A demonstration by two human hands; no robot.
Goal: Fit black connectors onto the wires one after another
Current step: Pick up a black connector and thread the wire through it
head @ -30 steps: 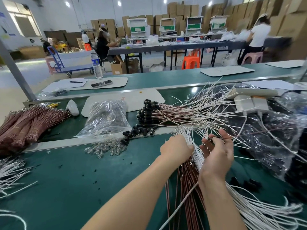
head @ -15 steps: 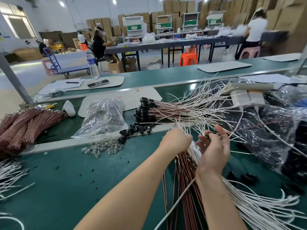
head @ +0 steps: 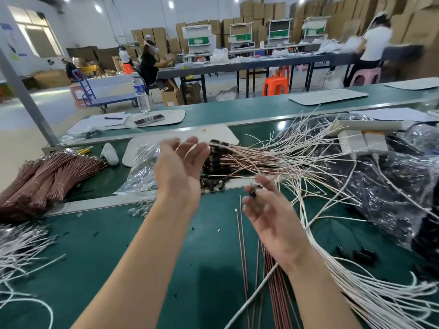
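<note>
Bright overhead ceiling lamps (head: 171, 4), soft shadows, wide-angle bowing at edges, blurred right background.

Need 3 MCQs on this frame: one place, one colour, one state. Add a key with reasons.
1. Where does the water bottle stand?
A) on the far bench, by the white mat
B) on the blue cart
C) inside the plastic bag

2. What colour is the tied wire bundle on the left?
A) white
B) blue
C) reddish-brown

3. What is the right hand doing?
A) lying flat on the table
B) pinching a small black connector
C) gripping the bottle

Key:
1 A: the water bottle's base sits on the far bench next to the white mat.
2 C: the wire bundle's strands are reddish-brown.
3 B: the right hand's thumb and fingers close on the black connector, though it is blurred.
</note>
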